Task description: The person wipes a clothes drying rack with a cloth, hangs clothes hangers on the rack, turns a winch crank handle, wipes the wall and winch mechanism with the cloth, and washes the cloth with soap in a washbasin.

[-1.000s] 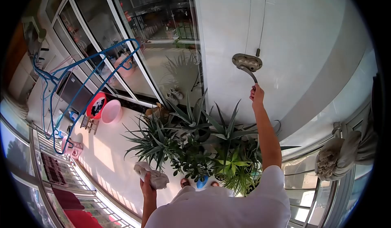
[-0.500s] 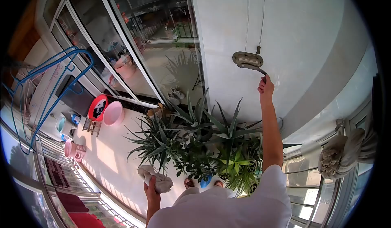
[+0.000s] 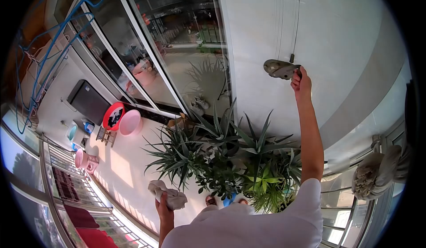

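My right hand, at the end of a raised arm, is closed around the handle of a wall-mounted hand crank. The crank's dull metal housing is fixed to the white tiled wall, and thin cables run up the wall above it. Down low, my left hand grips a crumpled, pale cloth that bulges out over the fingers. Part of the crank handle is hidden behind my right fingers.
Potted aloes and leafy plants stand between me and the wall. Blue hangers hang at upper left. Beyond are a red basin, a pink basin and glass sliding doors. A knotted curtain hangs at right.
My right hand has carried the crank handle round and upward, from below the housing to beside it. The blue hangers sit higher in view. My left hand still holds the cloth.
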The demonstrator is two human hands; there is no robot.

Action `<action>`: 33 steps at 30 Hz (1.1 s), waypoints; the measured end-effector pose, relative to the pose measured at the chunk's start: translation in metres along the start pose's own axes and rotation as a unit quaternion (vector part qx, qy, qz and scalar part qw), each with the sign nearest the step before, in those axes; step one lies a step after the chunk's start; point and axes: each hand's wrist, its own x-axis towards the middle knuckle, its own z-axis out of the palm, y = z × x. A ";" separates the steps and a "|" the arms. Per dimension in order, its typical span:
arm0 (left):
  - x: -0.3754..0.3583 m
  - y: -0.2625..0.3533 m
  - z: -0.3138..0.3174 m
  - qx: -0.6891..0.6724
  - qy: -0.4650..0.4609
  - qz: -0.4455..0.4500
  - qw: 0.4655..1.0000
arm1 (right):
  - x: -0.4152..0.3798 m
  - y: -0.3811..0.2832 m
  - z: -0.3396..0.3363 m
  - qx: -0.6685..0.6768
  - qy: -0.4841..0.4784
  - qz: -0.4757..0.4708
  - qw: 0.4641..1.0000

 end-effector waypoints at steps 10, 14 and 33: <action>0.016 -0.010 0.026 0.020 -0.017 -0.054 0.998 | 0.059 0.237 -0.101 -0.150 0.105 0.096 0.978; 0.009 0.000 0.027 -0.011 -0.015 -0.050 0.999 | 0.065 0.043 -0.087 0.076 0.029 0.072 0.994; 0.060 0.024 0.035 -0.045 0.025 0.007 0.999 | 0.014 0.142 0.140 0.100 -0.012 0.062 0.993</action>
